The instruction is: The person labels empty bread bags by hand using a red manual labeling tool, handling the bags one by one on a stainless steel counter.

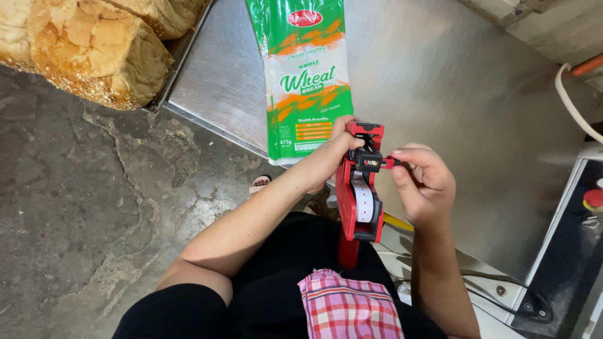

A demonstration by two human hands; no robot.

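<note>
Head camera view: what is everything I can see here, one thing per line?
Label gun: one, red with a white label strip, held upright in the middle.
Bread bags: a flat stack, green and white, on the steel table above the hands.
Steel table: one, grey metal, upper right.
Bread loaves: several, golden brown, on a tray at top left.
Floor: grey, cracked concrete, left.
Checked cloth: one, pink and white, at the person's waist.
Cable: one, white, right edge.
Red button: one, on a panel at far right.
Left hand: holds the label gun's top.
Right hand: fingers pinch a small part on the gun's side.
</note>
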